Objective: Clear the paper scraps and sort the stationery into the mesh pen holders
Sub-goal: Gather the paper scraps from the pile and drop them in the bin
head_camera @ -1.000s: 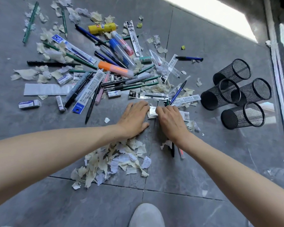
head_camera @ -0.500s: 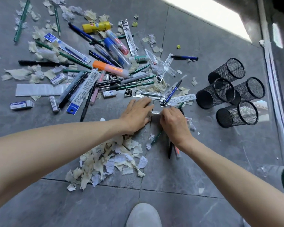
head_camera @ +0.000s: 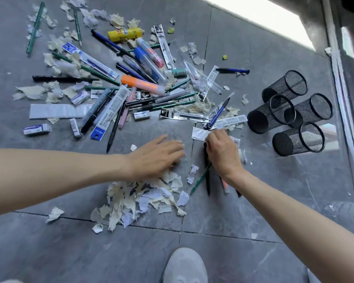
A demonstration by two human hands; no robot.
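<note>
Surroundings: grey tiled floor (head_camera: 253, 221), with a white shoe (head_camera: 185, 266) at its near edge and a bright strip of light along its far right edge.
In the way: a black pen (head_camera: 207, 180) and a green pencil (head_camera: 199, 178) lie under the right wrist, between the scrap pile and the holders. A blue pen (head_camera: 218, 114) and packaged refills lie just beyond the right hand.
Left hand (head_camera: 157, 156): flat on the floor with fingers straight and slightly spread, its heel at the far edge of the scrap pile.
Right hand (head_camera: 223, 152): fingers curled, pinching one end of a plastic sleeve (head_camera: 199, 132) that lies on the floor.
Paper scraps (head_camera: 141, 197): torn cream and white pieces heaped mid-floor near the person, with more scattered through the far clutter.
Stationery: a loose heap toward the far left with an orange highlighter (head_camera: 141, 84), a yellow glue stick (head_camera: 125, 33), a blue marker (head_camera: 149, 64), boxed erasers (head_camera: 36, 129), pens and green pencils crossing one another.
Mesh pen holders (head_camera: 298, 139): four, black, lying on their sides and touching, near the floor's right edge, mouths turned rightward.
</note>
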